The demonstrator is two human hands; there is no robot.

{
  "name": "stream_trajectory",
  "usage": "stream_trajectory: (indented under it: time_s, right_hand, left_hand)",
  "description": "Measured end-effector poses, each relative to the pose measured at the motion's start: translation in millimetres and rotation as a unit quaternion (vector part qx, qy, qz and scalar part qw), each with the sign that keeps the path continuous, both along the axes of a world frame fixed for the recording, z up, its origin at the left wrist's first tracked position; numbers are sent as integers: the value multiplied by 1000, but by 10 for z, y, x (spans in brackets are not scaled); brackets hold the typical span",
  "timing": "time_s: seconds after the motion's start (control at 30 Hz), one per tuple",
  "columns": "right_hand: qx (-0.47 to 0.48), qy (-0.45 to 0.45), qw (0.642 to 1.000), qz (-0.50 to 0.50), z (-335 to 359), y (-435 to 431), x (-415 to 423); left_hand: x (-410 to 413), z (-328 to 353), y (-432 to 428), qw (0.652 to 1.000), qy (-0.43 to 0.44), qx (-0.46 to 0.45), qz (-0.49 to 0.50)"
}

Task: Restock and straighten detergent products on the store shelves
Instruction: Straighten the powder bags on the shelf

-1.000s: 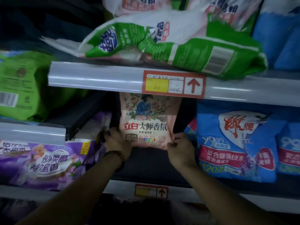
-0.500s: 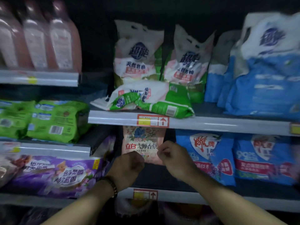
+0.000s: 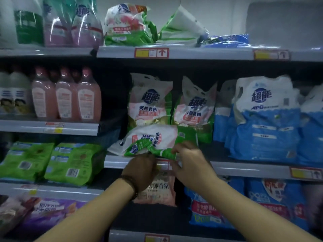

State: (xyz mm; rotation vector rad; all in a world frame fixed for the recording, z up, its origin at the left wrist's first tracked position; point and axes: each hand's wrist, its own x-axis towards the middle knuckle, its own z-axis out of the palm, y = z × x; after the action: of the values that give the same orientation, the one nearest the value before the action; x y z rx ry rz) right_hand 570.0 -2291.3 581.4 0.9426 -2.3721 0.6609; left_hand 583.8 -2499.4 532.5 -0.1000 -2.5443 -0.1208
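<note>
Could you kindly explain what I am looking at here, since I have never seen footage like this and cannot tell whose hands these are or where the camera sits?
There is no machine: a person wears a camera on the head, so you see their own two bare hands reaching toward store shelves. The left hand, with a wristband, and the right hand both grasp the near edge of a green-and-white detergent bag lying flat on the middle shelf. Behind it two matching bags stand upright, with blue bags to the right. Pink bottles stand on the left.
</note>
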Motion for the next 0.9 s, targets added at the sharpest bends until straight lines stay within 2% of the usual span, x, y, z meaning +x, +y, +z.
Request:
stream_trajectory:
  time_s: [0.13,0.23,0.43,0.53,0.73,0.83,0.9]
  right_hand:
    - [130,60,990,-7,166,-205,-199]
    - [215,89,972,-21,184,-383,-376]
    - [282,52,955,-72,63,-671,-656]
    - [283,29,956,-64,124,-680,-760]
    - [291,11,955,-50,254,-673,-745]
    - [249,26,967,-42,283,-641,-718]
    - [179,15,983,-28,320,-581,-704]
  left_hand:
    - [-288,-166,-127,999,-25,-23,22]
    - [-397,-191,-244,999,-41,-10,-14]
    - [-394,-196,-280,996,-49,55,-50]
    - [-363,-150,-301,991,-57,99,-66]
    - [-282,-64,-221,988,-86,115,-51]
    - [-242,16,-161,987,-112,117,-25]
    - [-202,80,-98,983,-140,116,-14]
